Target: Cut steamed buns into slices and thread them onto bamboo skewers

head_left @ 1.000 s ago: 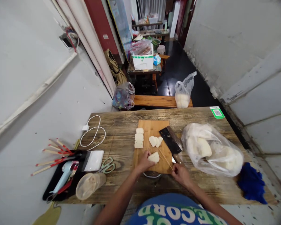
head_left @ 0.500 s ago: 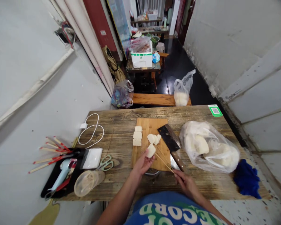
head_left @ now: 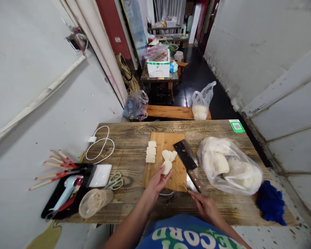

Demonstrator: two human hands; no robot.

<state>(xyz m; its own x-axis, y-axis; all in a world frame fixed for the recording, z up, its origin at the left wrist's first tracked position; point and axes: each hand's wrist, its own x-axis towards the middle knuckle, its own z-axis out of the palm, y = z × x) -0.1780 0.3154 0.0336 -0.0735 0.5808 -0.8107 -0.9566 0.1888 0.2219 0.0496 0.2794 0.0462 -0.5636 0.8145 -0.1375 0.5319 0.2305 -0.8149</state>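
Observation:
My left hand (head_left: 157, 182) holds a white bun slice (head_left: 167, 166) over the near part of the wooden cutting board (head_left: 163, 140). My right hand (head_left: 205, 206) grips thin bamboo skewers (head_left: 179, 178) whose tips reach the slice. Three more white slices (head_left: 151, 151) lie in a column on the board's left, and a small pile of slices (head_left: 169, 154) lies at its middle. A cleaver (head_left: 188, 158) rests on the board's right edge, handle toward me.
A clear bag of white buns (head_left: 229, 166) lies right of the board, a blue cloth (head_left: 271, 202) beyond it. Left are green scissors (head_left: 115, 181), a plastic cup (head_left: 93, 206), a black tray (head_left: 55, 197), chopsticks (head_left: 54, 166) and a white cable (head_left: 101, 145). A bench (head_left: 171, 111) stands behind the table.
My left hand lifted the slice off the board and turned it up. My right hand drew back toward me with the skewers pointing at the slice.

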